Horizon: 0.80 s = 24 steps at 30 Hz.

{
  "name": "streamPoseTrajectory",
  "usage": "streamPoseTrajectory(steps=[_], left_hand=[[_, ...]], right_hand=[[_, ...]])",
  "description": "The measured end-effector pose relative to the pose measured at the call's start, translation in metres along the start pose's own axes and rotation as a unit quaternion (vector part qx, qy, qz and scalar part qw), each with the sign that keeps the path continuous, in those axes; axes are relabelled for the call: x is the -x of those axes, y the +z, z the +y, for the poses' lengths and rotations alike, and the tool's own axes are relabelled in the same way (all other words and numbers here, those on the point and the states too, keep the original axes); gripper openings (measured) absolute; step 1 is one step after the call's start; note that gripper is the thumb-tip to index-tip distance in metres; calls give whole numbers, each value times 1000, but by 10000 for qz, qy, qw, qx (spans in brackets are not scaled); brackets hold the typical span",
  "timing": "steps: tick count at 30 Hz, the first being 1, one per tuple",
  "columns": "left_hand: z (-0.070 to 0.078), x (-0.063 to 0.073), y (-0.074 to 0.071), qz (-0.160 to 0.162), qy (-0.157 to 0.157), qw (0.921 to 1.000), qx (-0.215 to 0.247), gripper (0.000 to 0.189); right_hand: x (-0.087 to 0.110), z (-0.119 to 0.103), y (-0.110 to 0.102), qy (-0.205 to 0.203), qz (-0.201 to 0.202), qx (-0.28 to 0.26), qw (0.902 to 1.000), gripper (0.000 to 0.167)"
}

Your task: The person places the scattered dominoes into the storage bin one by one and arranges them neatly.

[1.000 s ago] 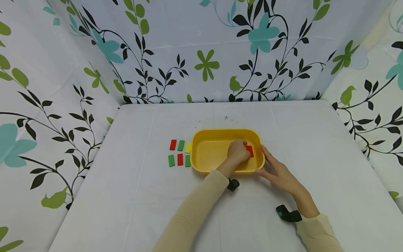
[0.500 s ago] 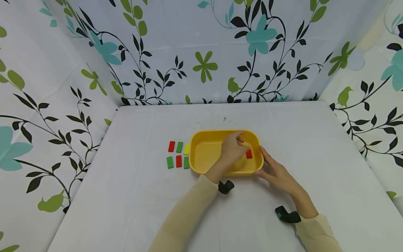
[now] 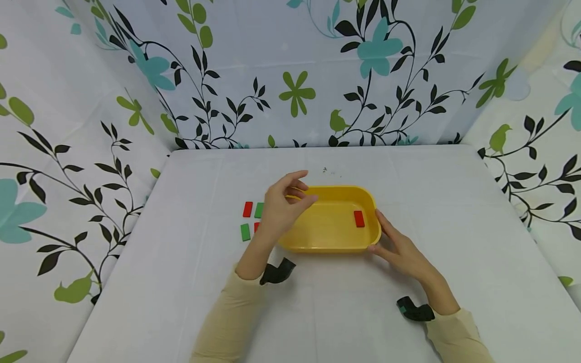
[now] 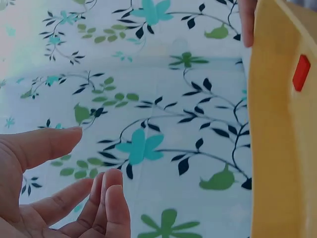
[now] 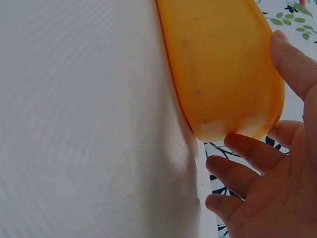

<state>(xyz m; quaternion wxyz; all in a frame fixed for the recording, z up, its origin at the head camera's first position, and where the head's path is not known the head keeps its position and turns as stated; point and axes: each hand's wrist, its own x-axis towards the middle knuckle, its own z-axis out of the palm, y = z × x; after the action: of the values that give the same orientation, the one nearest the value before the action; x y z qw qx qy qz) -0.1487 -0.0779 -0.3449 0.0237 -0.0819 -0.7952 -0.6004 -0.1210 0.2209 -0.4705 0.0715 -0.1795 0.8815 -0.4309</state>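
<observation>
My left hand [image 3: 281, 204] hovers over the left end of a yellow plastic tub [image 3: 336, 249], partly covering it in the head view. Its thumb and fingers are apart, and the left wrist view shows nothing between them. My right hand [image 3: 404, 253] holds the tub's right end, thumb at the near corner and fingers along the far side; the right wrist view shows the thumb and fingertips against its wall. Inside the tub, toward the right, lies one red rectangular block [image 3: 359, 219]. Left of the tub, a red block [image 3: 247, 209] and a green block [image 3: 245, 232] lie flat.
Another green block [image 3: 259, 209] and the edge of a red one [image 3: 256, 226] show beside my left hand, which hides the rest of that group. A white cloth covers the table [image 3: 336, 307]. Patterned curtains [image 3: 297, 50] stand behind and at both sides.
My left hand has drawn back leftward from the red block in the tub, its fingers spreading, and now covers some loose blocks. My right hand has stayed at the tub's right end.
</observation>
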Motion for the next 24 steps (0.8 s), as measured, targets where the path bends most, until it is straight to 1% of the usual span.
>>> streamPoseTrajectory(steps=[1,3,6,9,13,16,19,22,24], left_hand=[[0,1,-9,92,20,9999,37,50],[0,4,-26,254,-51,9996,82,51],[-6,7,-49,443,-195,9987,139,53],[-18,10,-69,595,-473,9971,52,55],[-37,16,-91,682,-915,9933,-183,60],[-52,22,-104,645,-1228,9893,-461,64],[-68,28,-113,525,-1599,9833,-696,70],[-86,32,-119,344,-1974,9766,-778,75],[-98,34,-121,259,-2160,9730,-773,77]], right_hand=[[0,0,0,7,4,13,10000,89],[0,1,0,19,8,35,10000,89],[0,1,-1,12,29,48,10000,90],[1,1,-1,35,2,-21,10000,90],[2,0,-1,51,-33,-89,9999,91],[2,0,-1,25,-34,-101,9999,91],[1,0,-1,12,-26,-99,9999,91],[1,1,-1,0,-13,-70,10000,91],[0,2,-1,0,-18,-58,10000,91]])
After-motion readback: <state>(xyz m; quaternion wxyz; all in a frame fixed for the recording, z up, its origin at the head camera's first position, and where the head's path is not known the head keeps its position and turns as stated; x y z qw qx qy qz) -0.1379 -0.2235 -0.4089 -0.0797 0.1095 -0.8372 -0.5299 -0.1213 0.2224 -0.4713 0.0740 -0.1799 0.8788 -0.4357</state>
